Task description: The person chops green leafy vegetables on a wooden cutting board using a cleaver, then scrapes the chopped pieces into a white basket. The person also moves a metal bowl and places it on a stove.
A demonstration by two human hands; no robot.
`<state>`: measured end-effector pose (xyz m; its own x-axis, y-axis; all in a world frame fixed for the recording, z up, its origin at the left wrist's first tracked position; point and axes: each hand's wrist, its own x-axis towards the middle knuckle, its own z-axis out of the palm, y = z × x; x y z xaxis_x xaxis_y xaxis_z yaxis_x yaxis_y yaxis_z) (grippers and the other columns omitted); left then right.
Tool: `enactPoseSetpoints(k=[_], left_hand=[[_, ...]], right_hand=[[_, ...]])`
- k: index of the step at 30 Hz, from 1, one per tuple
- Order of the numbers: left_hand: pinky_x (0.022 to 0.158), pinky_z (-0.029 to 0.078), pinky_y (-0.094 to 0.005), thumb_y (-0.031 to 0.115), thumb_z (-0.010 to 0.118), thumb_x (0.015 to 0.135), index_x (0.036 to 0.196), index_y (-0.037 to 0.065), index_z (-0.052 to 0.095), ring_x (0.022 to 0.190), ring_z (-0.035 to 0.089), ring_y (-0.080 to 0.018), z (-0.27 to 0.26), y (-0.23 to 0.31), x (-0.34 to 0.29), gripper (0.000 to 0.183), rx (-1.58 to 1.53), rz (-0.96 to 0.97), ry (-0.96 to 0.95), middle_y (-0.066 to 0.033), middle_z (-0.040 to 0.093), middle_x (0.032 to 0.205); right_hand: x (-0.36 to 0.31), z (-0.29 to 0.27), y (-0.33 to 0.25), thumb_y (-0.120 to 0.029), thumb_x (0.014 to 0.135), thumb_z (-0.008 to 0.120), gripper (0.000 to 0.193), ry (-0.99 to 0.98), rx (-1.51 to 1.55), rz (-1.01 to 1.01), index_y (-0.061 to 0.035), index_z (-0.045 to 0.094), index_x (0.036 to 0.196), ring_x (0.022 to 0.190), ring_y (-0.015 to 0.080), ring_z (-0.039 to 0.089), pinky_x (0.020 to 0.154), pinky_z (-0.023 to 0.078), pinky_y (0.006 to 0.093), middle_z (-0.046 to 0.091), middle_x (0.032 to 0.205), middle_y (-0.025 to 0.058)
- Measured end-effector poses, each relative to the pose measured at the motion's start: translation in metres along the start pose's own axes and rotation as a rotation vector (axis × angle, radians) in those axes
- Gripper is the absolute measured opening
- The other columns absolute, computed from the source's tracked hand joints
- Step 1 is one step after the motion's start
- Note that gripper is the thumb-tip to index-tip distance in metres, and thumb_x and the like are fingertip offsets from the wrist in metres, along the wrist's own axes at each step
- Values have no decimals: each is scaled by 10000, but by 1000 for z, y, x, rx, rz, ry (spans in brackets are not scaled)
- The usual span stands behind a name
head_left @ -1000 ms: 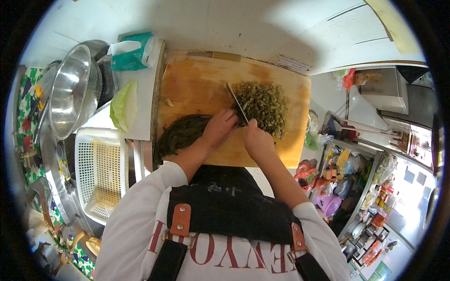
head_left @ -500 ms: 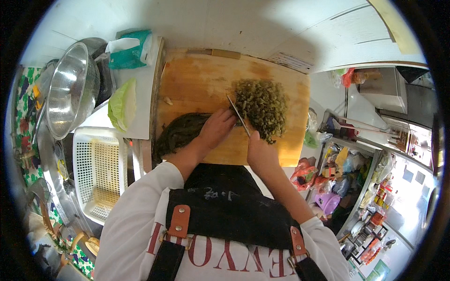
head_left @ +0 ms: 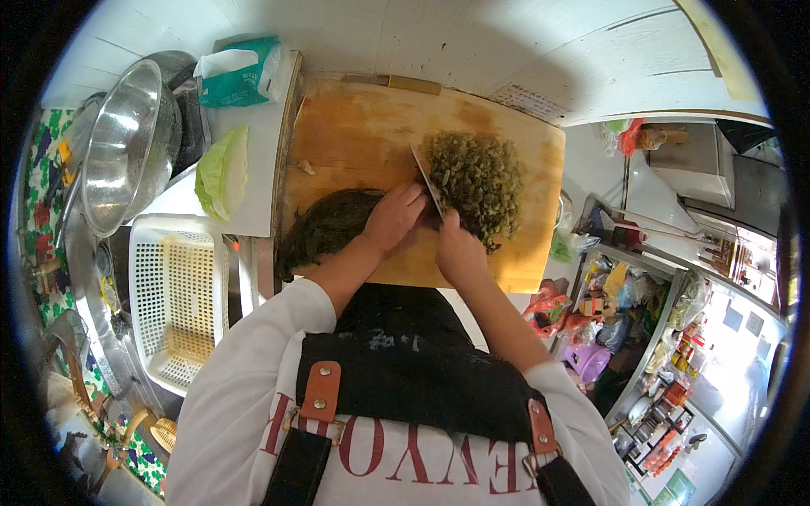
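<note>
On the wooden cutting board (head_left: 354, 126) lies a bundle of dark green, wet-looking leafy greens (head_left: 329, 221). My left hand (head_left: 393, 221) rests on the right end of that bundle, its fingers bent and pressing it down close to the blade. A knife (head_left: 426, 177) is in my right hand (head_left: 461, 251), which wraps round its handle; the blade is seen nearly edge-on and points away from me. Against the blade's right side spreads a heap of chopped greens (head_left: 477, 181). The spot where the blade meets the greens is partly hidden by my hands.
Left of the board are a cut cabbage piece (head_left: 223, 175), a green tissue pack (head_left: 240, 80), a white plastic basket (head_left: 221, 312) and a large metal bowl (head_left: 126, 152). A white wall (head_left: 380, 42) rises behind the board. At right stand shelves with bags and a purple container (head_left: 588, 361).
My right hand and the knife have shifted a little farther from me along the heap's left side. My left hand stays on the greens. The whole view has tilted slightly.
</note>
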<state>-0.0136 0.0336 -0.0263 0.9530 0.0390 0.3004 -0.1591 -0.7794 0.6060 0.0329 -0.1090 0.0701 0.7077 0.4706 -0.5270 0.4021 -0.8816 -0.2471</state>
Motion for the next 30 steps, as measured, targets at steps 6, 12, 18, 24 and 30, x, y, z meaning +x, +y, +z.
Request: enactPoseSetpoints(k=[6, 12, 18, 24, 30], left_hand=[[873, 463, -383, 92, 658, 701, 1038, 48, 542, 1073, 486, -322, -39, 11, 12, 359, 173, 135, -191, -124, 494, 1121], [961, 400, -443, 126, 728, 651, 1129, 42, 507, 1144, 426, -366, -1, 0, 8, 534, 179, 53, -62, -150, 472, 1180], [946, 413, -429, 112, 721, 660, 1125, 40, 529, 1129, 453, -358, -27, 14, 9, 508, 91, 15, -117, -154, 480, 1218], [907, 418, -436, 111, 726, 653, 984, 64, 574, 1076, 493, -329, -21, 11, 11, 367, 23, 30, -30, -116, 534, 1115], [867, 414, -419, 34, 652, 670, 881, 82, 607, 1073, 492, -318, -47, 10, -2, 221, -56, -111, -130, -109, 531, 1114]], right_hand=[[32, 1, 0, -164, 922, 439, 161, 12, 75, -9, -31, 363, 972, 695, 458, 610, 621, 476, 557, 618, 718, 265], [10, -18, 26, -235, 956, 413, 204, 69, 60, 13, -37, 377, 991, 696, 440, 624, 606, 492, 535, 637, 742, 241], [-32, -49, -2, -186, 930, 423, 166, 60, -34, -80, -35, 388, 989, 703, 443, 625, 624, 496, 537, 645, 822, 215], [-37, -51, 17, -208, 944, 403, 166, 105, -136, -25, -41, 398, 942, 640, 446, 605, 586, 468, 544, 619, 700, 238], [-38, -62, 18, -208, 932, 426, 160, 160, -102, -84, -52, 394, 949, 593, 430, 604, 544, 470, 543, 615, 651, 208]])
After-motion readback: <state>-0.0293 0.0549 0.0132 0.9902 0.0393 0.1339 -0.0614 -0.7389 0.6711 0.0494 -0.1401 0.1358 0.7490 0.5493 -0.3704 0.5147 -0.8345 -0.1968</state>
